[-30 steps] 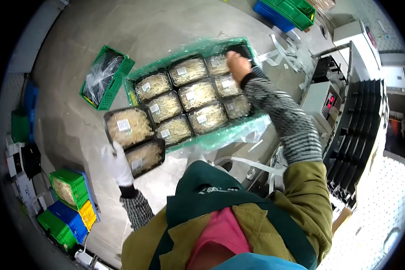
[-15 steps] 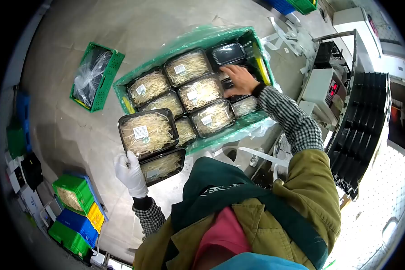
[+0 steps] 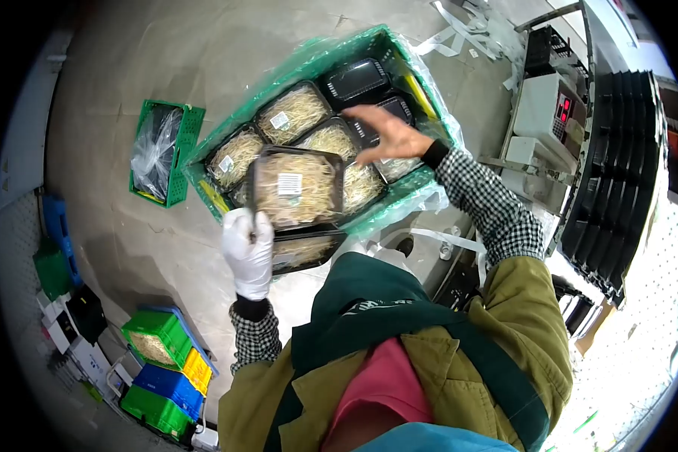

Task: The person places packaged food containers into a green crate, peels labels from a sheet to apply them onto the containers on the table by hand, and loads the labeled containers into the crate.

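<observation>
The gloved left hand [image 3: 248, 256] is clamped on the near left edge of a black food tray, the upper pack [image 3: 297, 192], full of pale, stringy food under a clear cover with a white label; the lower pack [image 3: 301, 252] sits just beneath it on the near side, partly hidden. Both are raised over the near left edge of a large green crate [image 3: 388, 51] lined with clear plastic. The bare right hand [image 3: 392, 139], well apart from the left, is spread above the right part of this crate, its grasp loose and with nothing visible in it; whether it touches the trays below cannot be told. Inside the crate, filled packs [image 3: 294, 111] lie to the left and near, with dark trays [image 3: 354, 81] at the far right. On the floor to the left is a small green crate [image 3: 190, 139] holding a clear plastic bag [image 3: 154, 162]. Stacked crates [image 3: 169, 384] stand near left, and nested black trays [image 3: 606, 188] beside a machine with a red display [image 3: 563, 111] at right.
</observation>
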`<state>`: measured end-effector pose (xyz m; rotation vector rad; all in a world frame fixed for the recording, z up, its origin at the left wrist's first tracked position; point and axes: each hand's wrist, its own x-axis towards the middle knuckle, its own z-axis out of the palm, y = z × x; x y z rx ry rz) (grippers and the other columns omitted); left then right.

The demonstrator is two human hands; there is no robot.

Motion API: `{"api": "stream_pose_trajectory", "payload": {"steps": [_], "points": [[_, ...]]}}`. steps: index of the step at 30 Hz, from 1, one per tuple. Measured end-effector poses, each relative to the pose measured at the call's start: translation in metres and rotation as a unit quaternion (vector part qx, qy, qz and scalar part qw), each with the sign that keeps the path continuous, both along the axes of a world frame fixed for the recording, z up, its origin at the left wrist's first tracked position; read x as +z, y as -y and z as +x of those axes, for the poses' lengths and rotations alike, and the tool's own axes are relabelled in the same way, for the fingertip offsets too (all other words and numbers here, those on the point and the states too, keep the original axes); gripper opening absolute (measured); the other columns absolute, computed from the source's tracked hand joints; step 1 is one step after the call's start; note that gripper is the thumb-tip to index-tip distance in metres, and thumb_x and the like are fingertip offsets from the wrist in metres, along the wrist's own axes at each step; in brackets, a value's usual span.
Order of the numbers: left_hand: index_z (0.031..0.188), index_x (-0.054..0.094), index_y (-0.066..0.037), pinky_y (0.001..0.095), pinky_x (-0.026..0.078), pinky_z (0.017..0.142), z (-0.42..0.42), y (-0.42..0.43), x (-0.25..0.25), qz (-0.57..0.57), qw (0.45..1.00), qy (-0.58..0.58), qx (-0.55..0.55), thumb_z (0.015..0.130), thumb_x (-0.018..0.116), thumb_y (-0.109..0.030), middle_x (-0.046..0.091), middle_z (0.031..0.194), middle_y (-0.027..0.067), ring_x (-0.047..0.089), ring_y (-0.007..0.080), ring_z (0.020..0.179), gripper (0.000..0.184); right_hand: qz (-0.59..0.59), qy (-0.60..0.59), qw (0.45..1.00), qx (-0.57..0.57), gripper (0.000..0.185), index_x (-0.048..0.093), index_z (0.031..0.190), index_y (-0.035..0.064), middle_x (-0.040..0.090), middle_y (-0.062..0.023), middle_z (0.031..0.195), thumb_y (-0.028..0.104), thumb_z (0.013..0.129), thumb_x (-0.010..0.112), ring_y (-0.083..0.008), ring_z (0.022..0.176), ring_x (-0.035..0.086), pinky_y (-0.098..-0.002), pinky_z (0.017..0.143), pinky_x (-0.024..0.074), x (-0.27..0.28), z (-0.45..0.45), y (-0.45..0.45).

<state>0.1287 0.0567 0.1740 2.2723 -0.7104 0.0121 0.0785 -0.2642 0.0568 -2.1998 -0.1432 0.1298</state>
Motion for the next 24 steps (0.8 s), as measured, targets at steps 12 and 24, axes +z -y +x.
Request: {"api": "stream_pose_trajectory", "payload": {"steps": [12,24], "points": [[0.073,0.058,0.001,0.0284,0.045,0.065,-0.018,0.033,-0.03,-0.07,0.992,-0.1,-0.013,0.076,0.074,-0.008,0.058,0.078,0.0087,0.056,0.0209,0.073,0.018,-0.184,0.028,0.982,0.014,0.085,0.038,0.134,0.0057,0.047,-0.0139,0.122,0.024,0.062,0.08,-0.0301,0.112,0.046,-0.0403,0.096,0.0366,0.055,-0.087,0.022],[0.076,0.063,0.002,0.028,0.047,0.057,0.022,0.066,-0.04,-0.139,0.982,0.126,0.003,0.071,0.077,-0.004,0.061,0.076,0.0104,0.058,0.021,0.065,0.016,-0.072,0.072,0.993,-0.056,0.069,0.047,0.124,0.0026,0.047,-0.0159,0.122,0.028,0.066,0.076,-0.0314,0.109,0.049,-0.041,0.093,0.0386,0.011,-0.097,-0.043]]}}
